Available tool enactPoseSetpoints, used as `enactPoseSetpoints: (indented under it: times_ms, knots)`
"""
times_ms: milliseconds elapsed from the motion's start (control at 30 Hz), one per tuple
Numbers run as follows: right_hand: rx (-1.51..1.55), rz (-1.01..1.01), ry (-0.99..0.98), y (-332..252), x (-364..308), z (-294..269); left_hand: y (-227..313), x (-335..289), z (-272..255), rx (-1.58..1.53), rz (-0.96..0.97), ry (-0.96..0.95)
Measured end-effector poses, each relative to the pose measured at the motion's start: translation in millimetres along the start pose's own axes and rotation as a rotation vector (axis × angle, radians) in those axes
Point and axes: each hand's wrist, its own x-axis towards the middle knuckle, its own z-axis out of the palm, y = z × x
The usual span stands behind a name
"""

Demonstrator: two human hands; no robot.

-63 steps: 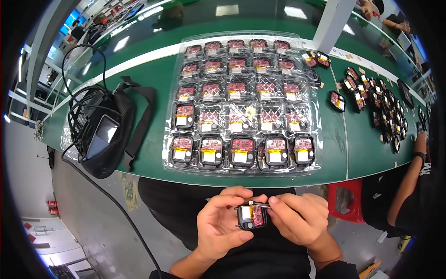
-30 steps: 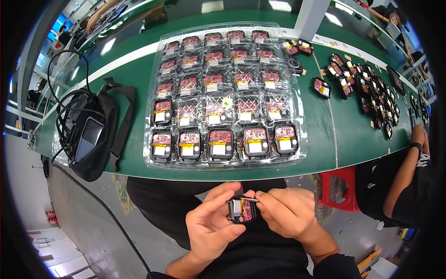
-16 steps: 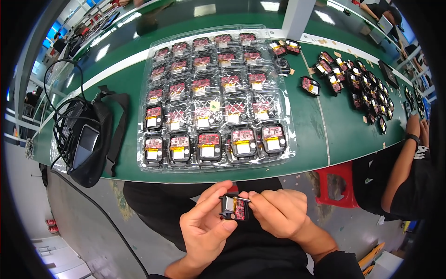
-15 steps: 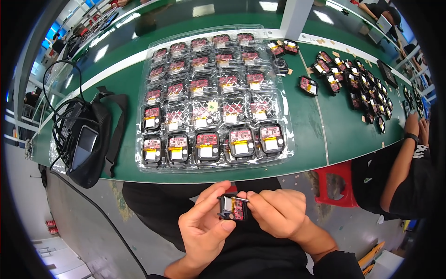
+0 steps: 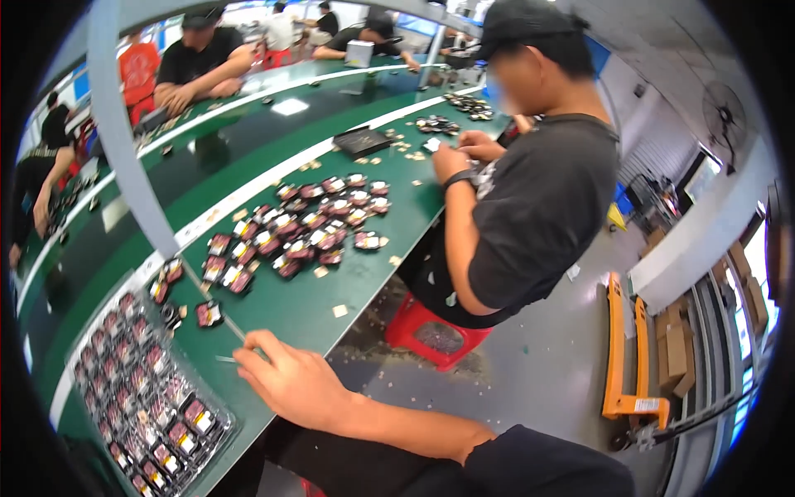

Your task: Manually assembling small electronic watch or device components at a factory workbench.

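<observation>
My right hand [image 5: 290, 383] reaches over the front edge of the green table, with its fingers pinched together. From the fingertips sticks out a thin, pale metal tool [image 5: 224, 359]; its exact kind is hard to make out. Just beyond the fingers lies a single small black watch-like housing [image 5: 209, 313] with a red circuit board inside. Left of the hand is a clear plastic tray [image 5: 222, 418] holding rows of such housings, some showing white and yellow parts. My left hand is out of the picture.
A large pile of similar housings [image 5: 290, 228] covers the middle of the table [image 5: 373, 286]. Behind it lies a black tray [image 5: 362, 142]. A co-worker [image 5: 538, 207] sits at the right on a red stool [image 5: 431, 335]. A grey post [image 5: 132, 157] rises behind the clear tray.
My view has swung to the right. My right hand has left the housing it was working on and stretched out over the table edge. My left hand, which held that housing, has gone from view.
</observation>
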Motion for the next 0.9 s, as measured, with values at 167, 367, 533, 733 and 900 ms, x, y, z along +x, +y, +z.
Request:
enactPoseSetpoints:
  times_ms: [167, 367, 533, 733, 900]
  knots:
    - [-0.245, 0.213, -0.061, 21, 22, 2, 11, 29, 11, 0.309, 0.133, -0.039]
    - [-0.304, 0.24, -0.18, 27, 19, 14, 10, 45, 9, 0.372, 0.143, -0.047]
    - [-0.254, 0.179, -0.164, 27, 18, 18, 22, 44, 28, 0.398, 0.183, 0.046]
    - [-0.262, 0.209, -0.193, 25, 30, 16, 24, 25, 38, 0.425, 0.27, 0.023]
    - [-0.267, 0.238, -0.208, 31, 34, 19, 17, 22, 42, 0.386, 0.234, 0.011]
